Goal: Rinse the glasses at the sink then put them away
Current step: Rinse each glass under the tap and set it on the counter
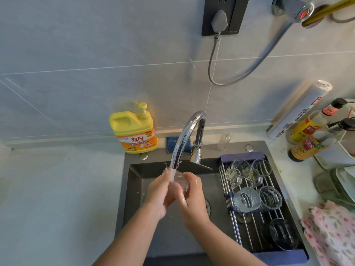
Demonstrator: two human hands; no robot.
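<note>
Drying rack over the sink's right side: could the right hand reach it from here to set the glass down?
Probably yes: the right hand holds the glass just left of the drying rack, with nothing between.

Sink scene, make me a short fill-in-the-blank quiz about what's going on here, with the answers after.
1. Both hands, left hand and right hand, hold a glass under running ____ from the tap.
2. The soap bottle behind the sink is mostly ____ in colour.
3. The other glasses lie on a metal ____ at the sink's right side.

Answers: water; yellow; rack
</note>
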